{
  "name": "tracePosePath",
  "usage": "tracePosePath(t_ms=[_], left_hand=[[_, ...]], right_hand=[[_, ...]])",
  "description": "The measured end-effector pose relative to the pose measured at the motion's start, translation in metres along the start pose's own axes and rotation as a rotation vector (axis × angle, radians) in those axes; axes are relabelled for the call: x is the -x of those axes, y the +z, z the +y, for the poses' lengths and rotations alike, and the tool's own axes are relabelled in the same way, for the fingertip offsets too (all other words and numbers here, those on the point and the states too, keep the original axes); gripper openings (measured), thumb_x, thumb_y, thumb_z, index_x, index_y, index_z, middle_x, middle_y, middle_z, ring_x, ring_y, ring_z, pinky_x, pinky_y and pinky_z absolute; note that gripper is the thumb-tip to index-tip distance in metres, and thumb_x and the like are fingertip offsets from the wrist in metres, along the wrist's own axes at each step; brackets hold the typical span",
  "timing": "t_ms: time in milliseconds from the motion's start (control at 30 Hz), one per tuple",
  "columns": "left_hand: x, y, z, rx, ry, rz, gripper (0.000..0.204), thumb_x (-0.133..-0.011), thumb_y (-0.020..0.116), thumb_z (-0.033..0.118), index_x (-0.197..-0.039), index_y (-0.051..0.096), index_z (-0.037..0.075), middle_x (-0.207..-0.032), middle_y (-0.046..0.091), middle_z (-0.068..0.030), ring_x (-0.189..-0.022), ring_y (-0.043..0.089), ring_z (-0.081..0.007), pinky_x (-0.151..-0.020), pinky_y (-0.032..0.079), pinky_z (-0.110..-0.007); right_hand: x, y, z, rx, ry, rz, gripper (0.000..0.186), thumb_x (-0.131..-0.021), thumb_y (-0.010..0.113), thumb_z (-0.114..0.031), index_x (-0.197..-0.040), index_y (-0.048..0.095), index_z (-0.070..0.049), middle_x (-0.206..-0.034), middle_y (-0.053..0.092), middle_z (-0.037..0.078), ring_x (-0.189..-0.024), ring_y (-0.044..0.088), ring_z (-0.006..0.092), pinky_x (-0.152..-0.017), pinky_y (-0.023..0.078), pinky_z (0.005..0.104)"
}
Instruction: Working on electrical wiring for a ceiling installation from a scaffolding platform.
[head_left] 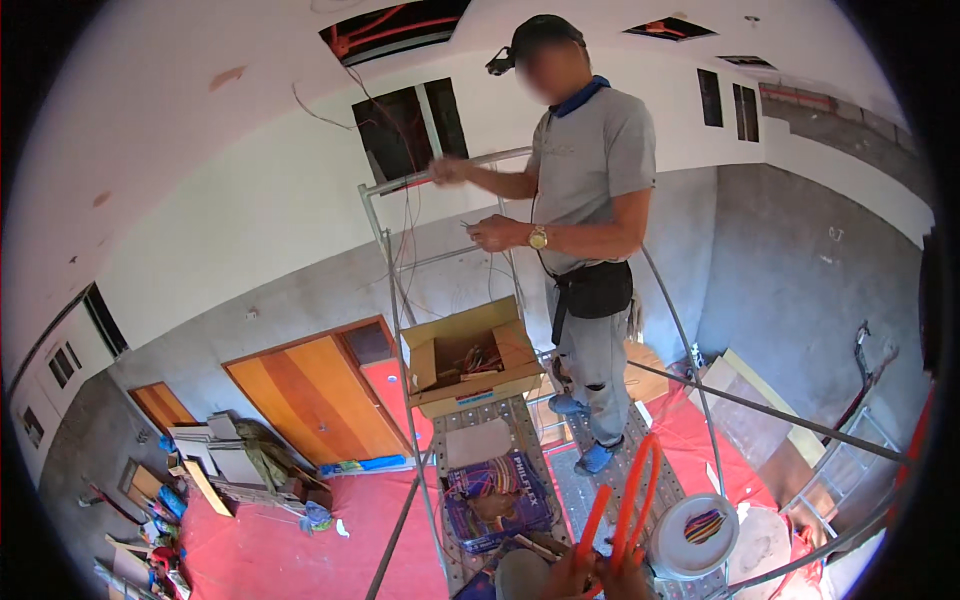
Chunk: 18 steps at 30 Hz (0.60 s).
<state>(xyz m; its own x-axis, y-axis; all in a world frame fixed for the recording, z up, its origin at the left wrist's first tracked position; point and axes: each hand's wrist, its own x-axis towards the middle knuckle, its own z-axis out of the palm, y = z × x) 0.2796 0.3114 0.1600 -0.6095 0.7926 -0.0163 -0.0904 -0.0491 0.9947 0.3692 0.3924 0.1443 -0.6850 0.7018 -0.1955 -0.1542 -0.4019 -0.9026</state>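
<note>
Boards (212,460) and other clutter lie stacked by the grey wall (200,352) at far left. Next comes an orange door (315,400), with red floor (350,530) below it.

A scaffold post (394,290) stands beside an open box (475,397) with wires (478,362) inside; its flaps spread outward. Nearer, on the same perforated platform (528,440), lies a purple pack (462,512), its upper side torn open on coloured strands.

Beyond the pack a co-worker (595,150) in a grey shirt stands on a neighbouring plank, both forearms raised toward the left (a gold watch shows on one wrist).

At the lower edge, the left hand (568,575) has its fingers closed on an orange tube (594,520), whose one end points up. Just beside it the right hand (624,578) grips the same tube, which rises from there in a narrow loop; the fingertips are too dark to make out.

Near the right hand sits a white bucket (668,547) with a bundle of coloured wires (704,525) at its middle. Farther right, panels (770,410) lean at the wall, near a ladder (850,455).
</note>
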Motion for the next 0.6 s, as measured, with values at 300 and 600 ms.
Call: tracePosePath(t_ms=[300,600], left_hand=[[-0.017,-0.024,0.077,0.072,-0.33,0.207,0.034,-0.084,0.051,0.035,-0.098,0.053,0.004,-0.073,0.056,-0.0056,-0.065,0.055,-0.0153,-0.058,0.045,-0.029],[-0.001,-0.031,0.041,0.17,-0.177,-0.057,0.031,-0.084,0.052,0.031,-0.102,0.05,0.007,-0.066,0.051,-0.0048,-0.059,0.051,-0.0175,-0.055,0.044,-0.031]], right_hand=[[-0.006,0.019,-0.006,0.269,-0.033,-0.087,0.039,-0.085,0.05,-0.019,-0.117,0.035,-0.004,-0.103,0.053,0.013,-0.093,0.052,0.0197,-0.077,0.041,0.0344],[0.005,-0.009,-0.016,1.051,-0.317,-0.174,0.035,-0.083,0.051,-0.02,-0.113,0.039,-0.006,-0.105,0.052,0.013,-0.099,0.049,0.022,-0.082,0.037,0.0407]])
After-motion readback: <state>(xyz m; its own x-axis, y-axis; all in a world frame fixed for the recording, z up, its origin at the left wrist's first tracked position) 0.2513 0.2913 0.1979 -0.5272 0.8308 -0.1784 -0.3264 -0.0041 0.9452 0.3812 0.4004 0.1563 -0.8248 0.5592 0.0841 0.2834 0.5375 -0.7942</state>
